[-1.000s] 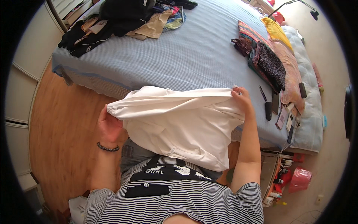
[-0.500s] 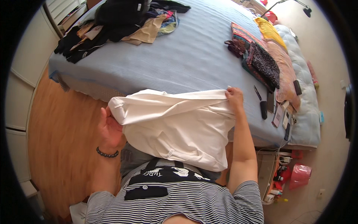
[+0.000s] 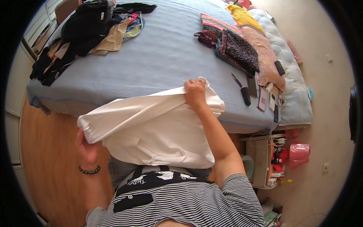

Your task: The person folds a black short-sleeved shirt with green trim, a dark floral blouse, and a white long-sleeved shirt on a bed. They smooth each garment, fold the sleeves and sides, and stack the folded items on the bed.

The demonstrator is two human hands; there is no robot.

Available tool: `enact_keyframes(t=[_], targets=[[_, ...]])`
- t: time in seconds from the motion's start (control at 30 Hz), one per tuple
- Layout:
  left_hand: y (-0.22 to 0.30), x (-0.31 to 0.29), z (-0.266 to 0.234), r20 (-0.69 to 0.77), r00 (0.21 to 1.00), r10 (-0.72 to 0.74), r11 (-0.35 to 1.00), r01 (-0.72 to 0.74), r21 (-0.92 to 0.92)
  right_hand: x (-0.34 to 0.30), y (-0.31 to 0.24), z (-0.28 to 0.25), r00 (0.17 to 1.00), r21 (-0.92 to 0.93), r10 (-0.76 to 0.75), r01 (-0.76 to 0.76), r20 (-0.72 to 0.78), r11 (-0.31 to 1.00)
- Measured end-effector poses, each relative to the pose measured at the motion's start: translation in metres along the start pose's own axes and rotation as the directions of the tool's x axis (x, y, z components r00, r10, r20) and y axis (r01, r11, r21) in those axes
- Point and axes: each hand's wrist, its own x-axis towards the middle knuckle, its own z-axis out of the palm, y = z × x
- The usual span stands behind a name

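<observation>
A white shirt [image 3: 159, 130] with a small neck label near its lower edge spreads in front of my body, between me and the bed. My left hand [image 3: 87, 149], a dark bead bracelet on its wrist, holds the shirt's left end, with the fingers partly behind the cloth. On the upper edge, my right hand [image 3: 195, 92] is closed over the fabric, and a loose flap of the shirt hangs out to the right past it. Creases run diagonally across the upper layer between the two hands. The shirt's lower part rests against my lap.
A bed [image 3: 166, 56] with a light blue cover lies ahead. Dark and beige clothes [image 3: 83, 34] are heaped at its far left. Patterned folded fabrics [image 3: 238, 51] lie at the right, near a pen [image 3: 236, 79], a black case [image 3: 245, 96] and phones [image 3: 262, 99]. An open drawer [image 3: 261, 160] stands lower right.
My right hand has moved inward along the upper edge from the right corner, leaving a flap beyond it. My left hand keeps its end of the shirt. The whole view has shifted.
</observation>
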Motion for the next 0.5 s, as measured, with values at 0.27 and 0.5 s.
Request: enact_keyframes(t=[0.27, 0.5], targets=[[0.012, 0.01, -0.041, -0.042, 0.999, 0.002, 1.0, -0.002, -0.006, -0.023, 0.157, -0.03, 0.801, 0.53, 0.592, -0.465, -0.088, 0.709], [0.034, 0.056, -0.091, 0.049, 0.998, -0.025, 0.994, 0.03, -0.101, -0.1, 0.124, -0.1, 0.626, 0.816, 0.53, -0.378, 0.573, -0.436]])
